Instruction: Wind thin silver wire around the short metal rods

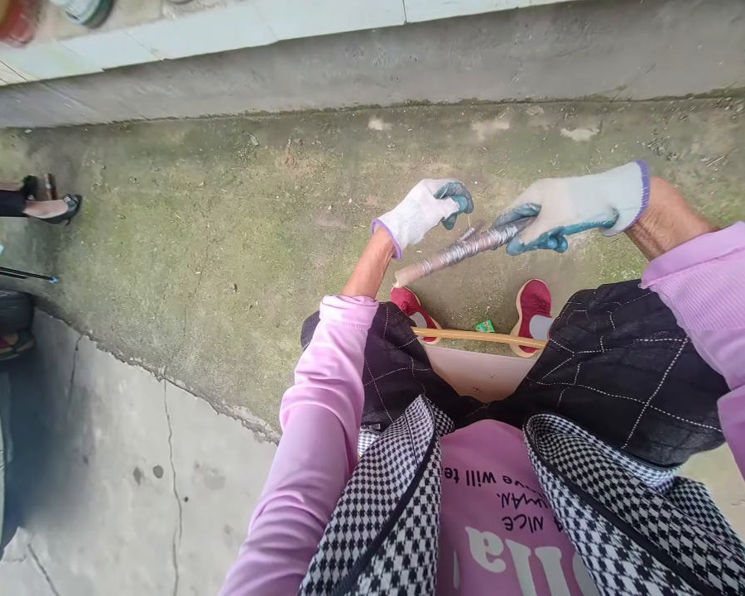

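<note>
Both my hands wear white gloves with blue-grey fingertips. My right hand [564, 217] pinches the upper end of a stick wound with silvery wire or tape [456, 252]. The stick slants down to the left, its bare tan end at the bottom. My left hand [425, 211] is curled shut close above the stick's middle; whether it grips a strand of the winding I cannot make out. Below the hands are my red shoes [532, 302] on the ground and a thin wooden rod [478, 335] lying across my lap in front of a pale board [478, 372].
The ground is mossy concrete [223, 232] with a cracked paler slab [130, 463] at lower left. A concrete step and wall [372, 58] run along the top. Another person's foot in a dark sandal [53, 207] shows at left, and a vehicle tyre [0, 310] at the left edge.
</note>
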`<state>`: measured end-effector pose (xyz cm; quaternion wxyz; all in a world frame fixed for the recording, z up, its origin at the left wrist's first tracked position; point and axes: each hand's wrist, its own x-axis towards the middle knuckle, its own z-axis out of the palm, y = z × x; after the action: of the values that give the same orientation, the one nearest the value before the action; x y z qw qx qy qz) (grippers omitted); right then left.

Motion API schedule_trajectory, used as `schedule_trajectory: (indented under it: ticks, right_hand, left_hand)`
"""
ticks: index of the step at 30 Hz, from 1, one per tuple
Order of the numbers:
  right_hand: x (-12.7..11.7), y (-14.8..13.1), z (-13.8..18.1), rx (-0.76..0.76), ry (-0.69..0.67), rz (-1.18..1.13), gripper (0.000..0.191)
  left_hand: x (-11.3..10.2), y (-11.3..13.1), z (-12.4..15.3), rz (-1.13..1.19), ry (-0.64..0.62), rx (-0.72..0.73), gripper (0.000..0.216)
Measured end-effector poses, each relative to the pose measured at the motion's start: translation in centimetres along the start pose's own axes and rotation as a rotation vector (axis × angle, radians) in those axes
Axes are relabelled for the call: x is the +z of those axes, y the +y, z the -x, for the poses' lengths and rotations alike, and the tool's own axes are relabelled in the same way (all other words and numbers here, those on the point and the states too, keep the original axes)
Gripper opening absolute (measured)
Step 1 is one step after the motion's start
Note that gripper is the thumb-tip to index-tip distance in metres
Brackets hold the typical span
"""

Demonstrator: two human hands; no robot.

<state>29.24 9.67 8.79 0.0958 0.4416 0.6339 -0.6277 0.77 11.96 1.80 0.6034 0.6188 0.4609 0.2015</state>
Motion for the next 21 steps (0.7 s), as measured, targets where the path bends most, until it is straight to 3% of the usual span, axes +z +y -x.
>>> schedule_trajectory:
  ticks: [3,6,8,11,14,17,19,21]
  right_hand:
    - [0.5,0.7,-1.4,0.216,0.068,0.277,0.019]
    - [-0.2,0.7,-2.2,0.379,0.265,0.506,0.022]
    - [-1.0,0.2,-2.1,0.396,0.387,0.557,0.018]
    - [-1.9,-1.0,-1.4,0.381,0.506,0.552,0.017]
    - [-1.9,-1.9,-0.8,0.315,0.62,0.385,0.019]
    - [-1.5,-2.0,-0.2,0.108,0.705,-0.06,0.019]
    - [-1.6,-1.7,0.3,-0.059,0.697,-0.359,0.022]
    - [-1.7,-1.3,1.0,-0.158,0.588,-0.495,0.026]
  left_hand:
    - [0.7,0.0,0.4,-0.075,-0.019,-0.08,0.016]
    - [1.5,-0.1,0.4,-0.152,-0.054,-0.123,0.025]
    - [1.8,-0.1,0.2,-0.115,-0.056,-0.13,0.024]
    - [1.9,0.2,0.1,0.047,-0.023,-0.12,0.006]
    - [1.8,0.6,0.2,0.17,-0.013,-0.106,0.009]
    - [1.8,0.7,0.0,0.219,-0.006,-0.088,0.008]
    - [1.8,0.5,-0.2,0.211,0.001,-0.087,0.008]
    - [1.5,0.3,-0.4,0.18,0.023,-0.095,0.005]
